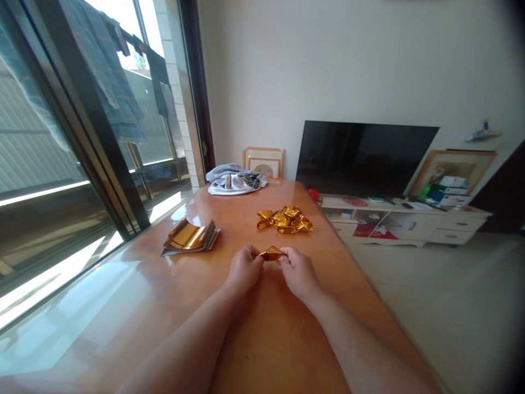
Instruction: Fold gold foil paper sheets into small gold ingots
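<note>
Item: gold foil piece (270, 253), over the table (262, 350), nearer you than the shiny gold pile (287, 220). Grip: your left hand (247, 269) and right hand (301, 272) are pinching its opposite ends. Risk: should you be pulling too hard, the thin-looking foil could be tearing.

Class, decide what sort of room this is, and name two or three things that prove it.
Most likely a home living room: a large flat television, a low white cabinet and a framed picture leaning against the wall.
</note>
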A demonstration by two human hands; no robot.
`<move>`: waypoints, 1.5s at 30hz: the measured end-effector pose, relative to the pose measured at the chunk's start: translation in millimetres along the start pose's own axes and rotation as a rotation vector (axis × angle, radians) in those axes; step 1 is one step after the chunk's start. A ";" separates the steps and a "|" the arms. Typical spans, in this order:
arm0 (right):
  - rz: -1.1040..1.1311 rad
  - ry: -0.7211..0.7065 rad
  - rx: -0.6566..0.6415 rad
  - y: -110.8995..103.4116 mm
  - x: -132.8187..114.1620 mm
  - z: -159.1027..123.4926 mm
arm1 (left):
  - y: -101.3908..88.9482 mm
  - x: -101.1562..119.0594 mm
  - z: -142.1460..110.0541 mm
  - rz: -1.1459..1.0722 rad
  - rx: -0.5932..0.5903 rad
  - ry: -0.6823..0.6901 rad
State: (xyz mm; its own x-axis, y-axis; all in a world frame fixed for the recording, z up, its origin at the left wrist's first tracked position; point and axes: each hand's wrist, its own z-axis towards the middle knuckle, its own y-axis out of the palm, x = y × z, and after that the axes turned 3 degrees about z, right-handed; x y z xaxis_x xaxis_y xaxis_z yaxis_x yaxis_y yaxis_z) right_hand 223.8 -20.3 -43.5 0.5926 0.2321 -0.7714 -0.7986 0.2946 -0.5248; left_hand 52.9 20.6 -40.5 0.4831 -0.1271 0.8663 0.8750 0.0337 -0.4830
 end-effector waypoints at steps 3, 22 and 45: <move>-0.046 -0.009 0.011 -0.1 -2.2 -1.1 | 1.5 1.3 -0.3 0.046 0.025 0.019; -0.198 0.059 0.062 -4.0 -0.7 3.5 | 8.8 -0.7 1.0 -0.004 0.006 0.075; 1.052 0.403 -0.142 -14.8 -9.1 8.9 | -9.6 17.4 -2.9 -0.465 -0.178 -0.134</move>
State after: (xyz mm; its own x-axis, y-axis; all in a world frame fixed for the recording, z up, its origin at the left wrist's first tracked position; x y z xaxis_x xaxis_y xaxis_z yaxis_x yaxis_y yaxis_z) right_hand 231.2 -18.5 -25.5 -0.4357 -0.0202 -0.8998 -0.9001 0.0162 0.4355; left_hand 52.8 15.1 -21.1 0.0547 0.0402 0.9977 0.9848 -0.1670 -0.0472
